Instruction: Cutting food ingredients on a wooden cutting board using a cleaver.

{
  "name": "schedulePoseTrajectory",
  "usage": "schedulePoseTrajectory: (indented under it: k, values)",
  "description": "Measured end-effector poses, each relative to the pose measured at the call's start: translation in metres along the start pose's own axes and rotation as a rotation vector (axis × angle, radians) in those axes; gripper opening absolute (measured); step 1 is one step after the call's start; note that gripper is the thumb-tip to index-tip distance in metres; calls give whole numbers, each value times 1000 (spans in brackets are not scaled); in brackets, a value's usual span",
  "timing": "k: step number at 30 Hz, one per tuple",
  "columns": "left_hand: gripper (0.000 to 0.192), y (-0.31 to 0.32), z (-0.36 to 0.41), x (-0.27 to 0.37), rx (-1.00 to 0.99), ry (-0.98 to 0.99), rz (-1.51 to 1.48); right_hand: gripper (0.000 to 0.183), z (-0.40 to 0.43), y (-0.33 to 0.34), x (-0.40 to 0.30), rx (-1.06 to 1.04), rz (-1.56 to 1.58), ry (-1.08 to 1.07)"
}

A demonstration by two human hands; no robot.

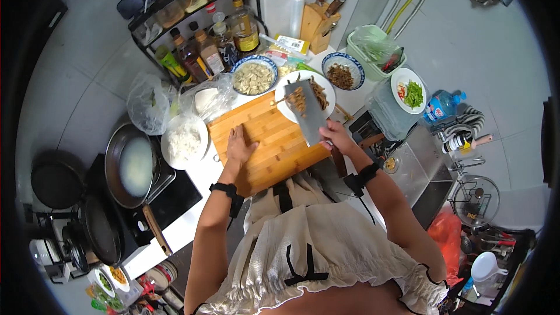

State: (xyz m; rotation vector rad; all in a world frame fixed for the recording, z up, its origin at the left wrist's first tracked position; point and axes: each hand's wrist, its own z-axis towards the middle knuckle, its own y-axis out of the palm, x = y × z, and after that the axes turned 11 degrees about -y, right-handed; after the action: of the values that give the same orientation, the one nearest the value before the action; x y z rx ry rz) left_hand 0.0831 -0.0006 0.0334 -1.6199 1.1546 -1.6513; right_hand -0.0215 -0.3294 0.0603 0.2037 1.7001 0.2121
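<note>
My right hand (339, 138) grips a Chinese cleaver (310, 116) near its handle. Brown chopped pieces (298, 99) lie on the flat of its blade, which is over a white plate (284, 111) holding dark brown strips (319, 92). On the bamboo cutting board (271, 140), my left hand (239, 146) rests palm down near the left edge, holding nothing. Behind the board stand a blue-patterned bowl of pale slices (253, 78) and a similar bowl of brown chopped food (340, 76).
Left of the board are a plate of white shreds (184, 142) and a frying pan (131, 166) with cloudy liquid on a cooktop (175, 201). Bottles (210, 52) and a knife block (317, 24) stand behind. To the right are a plate of chopped greens (409, 92) and a sink (411, 170).
</note>
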Motion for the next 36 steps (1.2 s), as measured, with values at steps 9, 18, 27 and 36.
schedulePoseTrajectory:
  k: [9,18,27,36]
  values:
    - [107,7,4,3,-223,-137,183,17,28,-118,-57,572,-1331,-425]
    - [100,3,2,7,-195,-126,164,16,36,-109,-85,618,-1570,-200]
    - [33,17,49,60,71,148,-223,13,3,-67,-67,803,-445,-201]
    - [20,42,93,110,71,119,-129,22,-51,-23,-46,605,70,-343]
